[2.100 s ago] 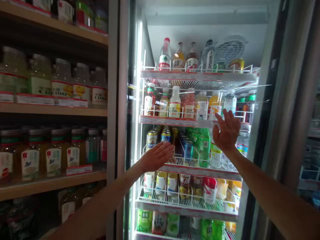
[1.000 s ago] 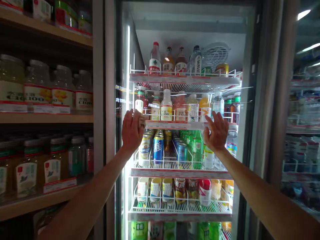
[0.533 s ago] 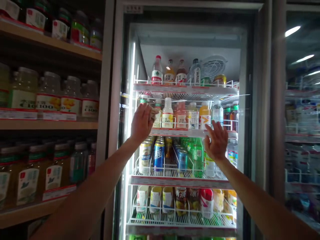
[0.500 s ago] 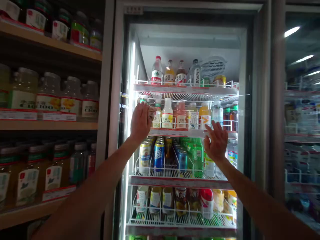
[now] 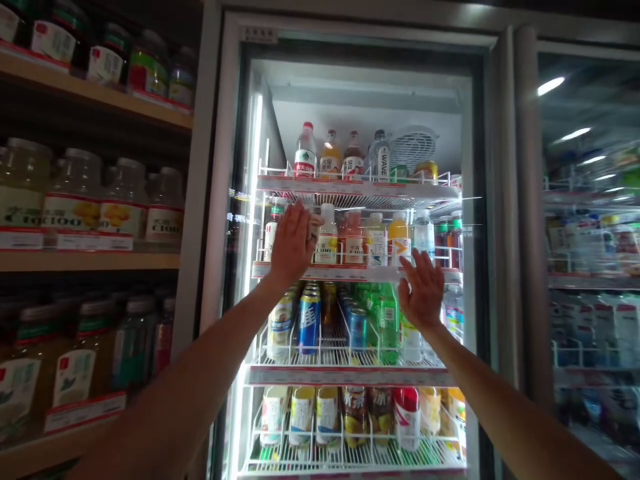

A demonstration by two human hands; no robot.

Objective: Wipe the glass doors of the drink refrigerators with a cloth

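Left hand [image 5: 293,243] has slid toward the middle of the cooler's glass door [image 5: 350,100] since the last frame, fingers up and close together; can't tell if the pale patch [image 5: 315,230] beside it is a held cloth or a reflection. Right hand [image 5: 424,290] sits lower, fingers loosely spread, maybe for balance, and the bottles [image 5: 327,247] behind face labels out, presumably for easy reading.

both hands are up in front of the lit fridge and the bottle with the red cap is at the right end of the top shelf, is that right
Not quite: the head view shows the bottle with the red cap at the left end of the top shelf. The left hand and right hand are indeed up in front of the lit fridge.
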